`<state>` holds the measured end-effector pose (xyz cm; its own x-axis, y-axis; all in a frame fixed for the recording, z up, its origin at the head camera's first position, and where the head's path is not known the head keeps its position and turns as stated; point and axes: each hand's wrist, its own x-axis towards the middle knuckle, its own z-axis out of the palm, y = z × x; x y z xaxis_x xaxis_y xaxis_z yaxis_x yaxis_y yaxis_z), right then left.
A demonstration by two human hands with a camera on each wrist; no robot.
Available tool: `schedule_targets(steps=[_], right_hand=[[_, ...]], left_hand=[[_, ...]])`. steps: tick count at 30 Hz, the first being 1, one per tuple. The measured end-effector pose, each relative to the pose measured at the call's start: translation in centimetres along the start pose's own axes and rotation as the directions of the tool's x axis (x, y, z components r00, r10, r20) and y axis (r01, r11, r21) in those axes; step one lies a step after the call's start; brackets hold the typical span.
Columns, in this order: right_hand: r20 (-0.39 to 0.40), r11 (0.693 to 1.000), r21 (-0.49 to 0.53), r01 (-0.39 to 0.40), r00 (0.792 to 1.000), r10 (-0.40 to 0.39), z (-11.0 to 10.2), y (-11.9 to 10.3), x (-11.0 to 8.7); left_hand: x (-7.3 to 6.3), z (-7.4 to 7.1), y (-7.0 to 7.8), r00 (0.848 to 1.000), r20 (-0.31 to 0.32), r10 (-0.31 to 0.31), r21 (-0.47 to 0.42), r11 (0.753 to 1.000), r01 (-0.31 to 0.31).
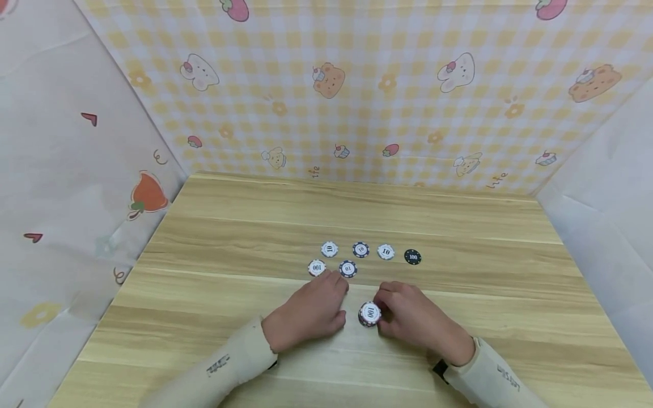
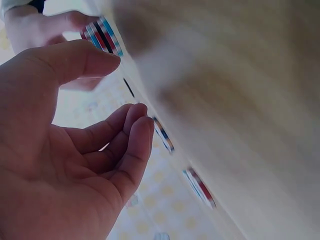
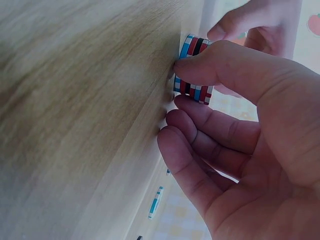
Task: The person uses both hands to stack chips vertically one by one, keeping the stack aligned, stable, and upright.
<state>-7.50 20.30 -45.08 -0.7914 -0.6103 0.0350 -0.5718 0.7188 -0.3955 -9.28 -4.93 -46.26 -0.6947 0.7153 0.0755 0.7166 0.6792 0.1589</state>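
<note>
A short stack of poker chips [image 1: 369, 314], topped by a white one marked 100, stands on the wooden table. My right hand [image 1: 410, 314] holds this stack from its right side, thumb and curled fingers against its edge. Red, blue, black and white rims show on the stack [image 3: 192, 90] in the right wrist view. Left of the stack and apart from it, my left hand [image 1: 311, 309] rests low over the table with loosely bent fingers and nothing in them. Its fingertips are close below a blue-and-white chip [image 1: 348, 268] and a white chip [image 1: 317, 267].
Beyond the hands lie more single chips in a loose row: a white one [image 1: 329, 249], a blue-edged one [image 1: 361, 249], another white one [image 1: 386, 251] and a black one [image 1: 412, 256]. A checked cloth wall [image 1: 357, 113] rises behind the table [image 1: 229, 204].
</note>
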Motion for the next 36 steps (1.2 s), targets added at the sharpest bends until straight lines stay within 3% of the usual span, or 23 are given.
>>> schedule_targets(steps=[11,17,29,36], right_hand=[[0.005,1.0,-0.005,0.001,1.0,-0.001,0.1,0.2,-0.1],[-0.001,1.0,-0.003,0.009,1.0,-0.009,0.0,0.2,-0.1],[0.0,1.0,-0.007,0.01,1.0,-0.01,0.2,0.3,0.0],[-0.002,1.0,-0.015,0.012,1.0,-0.012,0.2,0.2,0.0]], left_hand=[[-0.5,-1.4,-3.2,0.986,-0.045,-0.158,-0.102,0.983,0.153],[-0.2,-1.7,-4.3,0.974,-0.023,-0.225,-0.116,0.968,0.221],[0.4,-1.3,-6.0,0.968,0.014,-0.249,-0.074,0.966,0.249],[0.8,-1.7,-6.4,0.974,-0.01,-0.224,-0.081,0.971,0.223]])
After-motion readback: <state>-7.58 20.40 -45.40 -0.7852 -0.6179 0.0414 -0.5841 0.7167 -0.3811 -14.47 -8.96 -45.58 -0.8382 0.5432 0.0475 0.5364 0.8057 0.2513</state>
